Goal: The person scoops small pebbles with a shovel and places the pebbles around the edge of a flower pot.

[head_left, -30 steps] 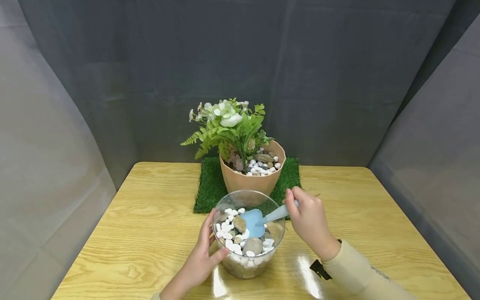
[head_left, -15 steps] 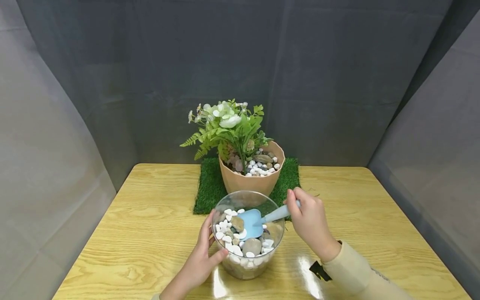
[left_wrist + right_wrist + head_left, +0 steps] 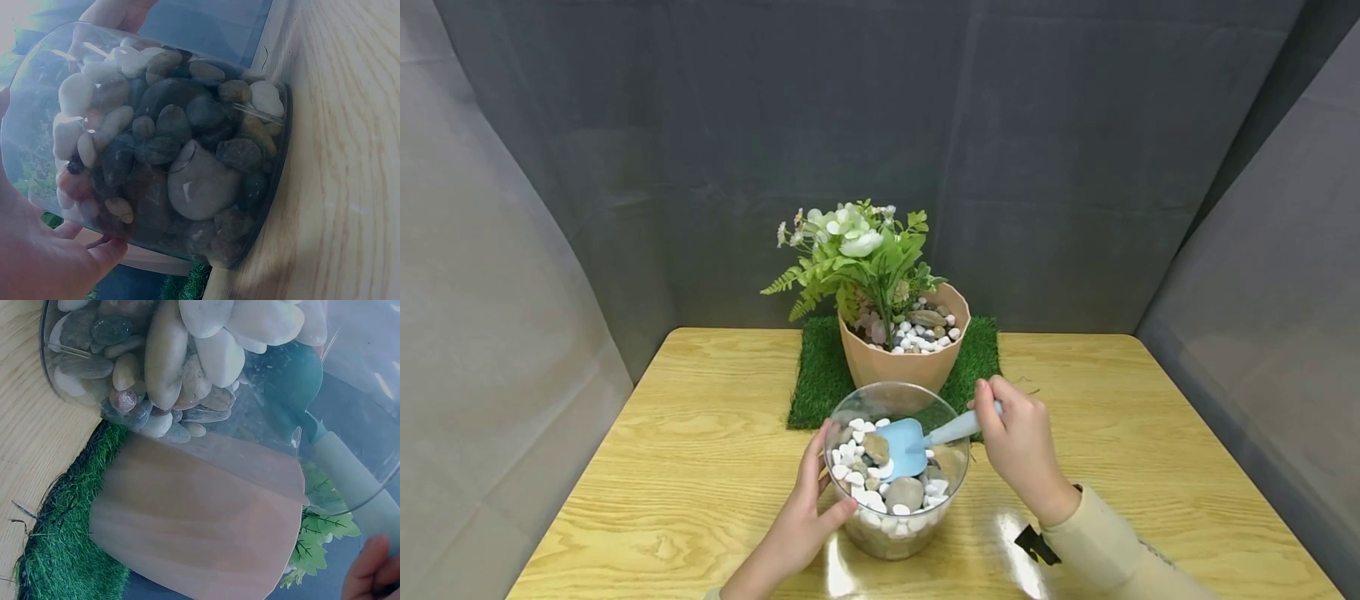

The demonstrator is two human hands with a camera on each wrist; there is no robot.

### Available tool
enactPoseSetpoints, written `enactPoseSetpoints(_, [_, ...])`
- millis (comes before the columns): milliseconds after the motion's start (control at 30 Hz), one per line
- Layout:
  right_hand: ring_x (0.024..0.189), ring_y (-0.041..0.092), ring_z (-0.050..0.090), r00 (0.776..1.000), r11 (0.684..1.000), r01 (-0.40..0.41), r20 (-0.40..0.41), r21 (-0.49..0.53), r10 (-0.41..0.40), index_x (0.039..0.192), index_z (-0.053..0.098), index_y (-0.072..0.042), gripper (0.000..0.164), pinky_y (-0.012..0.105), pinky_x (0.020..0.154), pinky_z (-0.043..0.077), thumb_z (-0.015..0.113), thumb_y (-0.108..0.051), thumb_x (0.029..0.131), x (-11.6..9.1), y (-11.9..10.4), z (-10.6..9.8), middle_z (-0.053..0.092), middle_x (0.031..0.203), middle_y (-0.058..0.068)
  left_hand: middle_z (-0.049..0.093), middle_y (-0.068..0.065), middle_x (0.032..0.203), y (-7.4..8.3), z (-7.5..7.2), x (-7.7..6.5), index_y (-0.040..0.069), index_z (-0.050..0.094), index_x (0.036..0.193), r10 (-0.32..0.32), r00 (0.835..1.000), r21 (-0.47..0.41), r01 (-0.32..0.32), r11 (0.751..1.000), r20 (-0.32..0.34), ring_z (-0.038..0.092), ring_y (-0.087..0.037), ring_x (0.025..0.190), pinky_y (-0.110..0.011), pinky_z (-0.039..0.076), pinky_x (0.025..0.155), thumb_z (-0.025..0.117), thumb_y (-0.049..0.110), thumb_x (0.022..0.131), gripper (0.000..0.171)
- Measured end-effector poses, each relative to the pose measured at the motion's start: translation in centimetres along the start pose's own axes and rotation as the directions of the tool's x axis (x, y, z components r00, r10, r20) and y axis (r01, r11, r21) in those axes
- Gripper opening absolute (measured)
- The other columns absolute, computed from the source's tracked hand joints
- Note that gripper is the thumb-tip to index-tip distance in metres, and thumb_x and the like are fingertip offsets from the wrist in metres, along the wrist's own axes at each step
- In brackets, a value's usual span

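A clear container point(image 3: 956, 467) full of white, grey and brown stones stands on the table. My left hand point(image 3: 801, 517) holds its left side, thumb at the front near the rim and fingers around the back. In the left wrist view, dark and pale stones point(image 3: 203, 181) show through the clear wall. My right hand point(image 3: 1021, 442) grips the handle of a light blue hand shovel point(image 3: 904, 448), which slants down into the container. Its blade rests among the stones, against a brown stone point(image 3: 876, 449); the blade's tip is partly hidden.
Just behind the container, a peach-coloured flowerpot point(image 3: 898, 367) sits on a green artificial grass mat point(image 3: 814, 379). White flowers and leaves point(image 3: 857, 250) and pebbles point(image 3: 917, 337) fill it. Grey cloth point(image 3: 1075, 167) encloses the wooden table point(image 3: 685, 467) at the back and sides.
Over the last second the shovel blade has slid slightly left, and the brown stone beside it has shifted left too. The left hand and container have stayed put.
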State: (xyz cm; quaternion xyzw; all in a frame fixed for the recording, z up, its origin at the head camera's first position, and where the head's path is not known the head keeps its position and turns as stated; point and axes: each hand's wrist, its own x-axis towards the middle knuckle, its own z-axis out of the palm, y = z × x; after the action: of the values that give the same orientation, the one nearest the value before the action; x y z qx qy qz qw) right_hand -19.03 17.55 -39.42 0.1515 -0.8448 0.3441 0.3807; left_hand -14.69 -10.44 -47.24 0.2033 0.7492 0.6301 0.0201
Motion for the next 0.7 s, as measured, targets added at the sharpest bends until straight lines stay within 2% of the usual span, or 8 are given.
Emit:
enactPoseSetpoints(167, [0.043,-0.004,0.028,0.997,0.997,-0.07,0.011,0.028,0.07,0.068,0.06,-0.01,0.036,0.018,0.037,0.028,0.055,0.001,0.102,-0.3,-0.1,-0.1,0.072,0.069,0.008,0.009,-0.02,0.172,-0.1,0.1,0.1,0.024,0.002,0.167,0.014,1.0,-0.004,-0.014,1.0,0.002,0.016,-0.053,0.154,-0.072,0.02,0.121,0.066,0.018,0.096,0.095])
enactPoseSetpoints(300, [0.042,-0.005,0.025,0.992,0.992,-0.125,0.023,0.023,0.125,0.071,0.064,-0.008,0.034,0.02,0.037,0.028,0.054,-0.002,0.103,-0.6,-0.2,-0.1,0.061,0.058,0.001,0.009,-0.02,0.172,-0.2,0.1,0.1,0.025,0.002,0.167,0.021,1.0,0.001,-0.021,1.0,0.001,0.015,-0.054,0.154,-0.072,0.019,0.121,0.066,0.018,0.095,0.096])
enactPoseSetpoints(400, [0.042,-0.004,0.024,0.991,0.991,-0.131,0.02,0.012,0.13,0.072,0.065,-0.008,0.034,0.02,0.037,0.028,0.055,-0.002,0.103,-0.9,-0.2,0.0,0.054,0.054,-0.002,0.009,-0.019,0.172,-0.2,0.1,0.1,0.026,0.002,0.167,0.017,1.0,0.001,-0.017,1.0,0.0,0.015,-0.054,0.154,-0.073,0.019,0.12,0.067,0.018,0.095,0.097])
enactPoseSetpoints(567, [0.043,-0.004,0.025,0.991,0.991,-0.135,-0.001,0.014,0.135,0.07,0.064,-0.01,0.034,0.02,0.037,0.027,0.056,-0.002,0.102,-1.1,-0.4,0.3,0.058,0.055,-0.002,0.008,-0.019,0.172,-0.2,0.1,0.0,0.026,0.003,0.167,0.011,1.0,-0.01,-0.011,1.0,0.0,0.015,-0.054,0.153,-0.073,0.018,0.12,0.067,0.018,0.095,0.097])
enactPoseSetpoints(700, [0.042,-0.006,0.023,0.989,0.989,-0.149,-0.003,0.011,0.149,0.07,0.065,-0.01,0.034,0.02,0.035,0.026,0.056,-0.004,0.103,-1.2,-0.6,0.3,0.05,0.051,-0.006,0.008,-0.02,0.172,-0.3,0.0,0.0,0.026,0.002,0.167,0.019,1.0,-0.016,-0.019,1.0,0.001,0.016,-0.054,0.153,-0.073,0.018,0.12,0.066,0.017,0.095,0.097])
